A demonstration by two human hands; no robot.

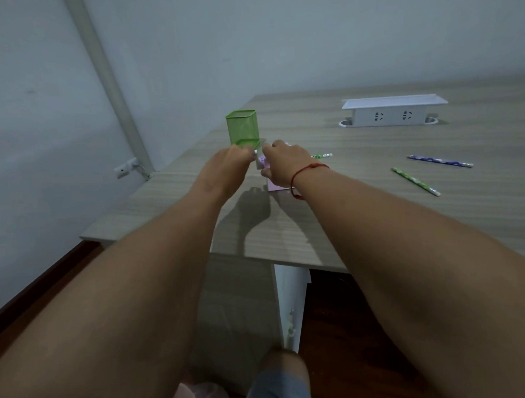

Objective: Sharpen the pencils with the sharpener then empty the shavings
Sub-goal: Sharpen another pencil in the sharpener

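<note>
While both your hands crowd the small lilac plastic sharpener [267, 167] near the worktop's [364, 210] left edge, start reading from the left. Your left hand [232, 163] is curled closed at the sharpener's left end, seemingly pinching a small part there; what exactly it holds is hidden by the fingers. Just behind it stands the green square mesh pencil cup [241, 126], close enough to be knocked as you work. Your right hand [283, 166], with a red thread at the wrist, lies draped over the top of the sharpener, fingers closed around its body to steady it. A green-patterned pencil [322, 155] pokes out just right of that hand, its long axis running left to right toward the sharpener, so I judge it is the one being sharpened. Further right, well apart, a blue patterned pencil [440, 161] and a second green pencil [415, 181] lie loose on the worktop, both nearer your right hand. Beyond them, toward the far edge, sits a white socket box [390, 112], clear of your work.
</note>
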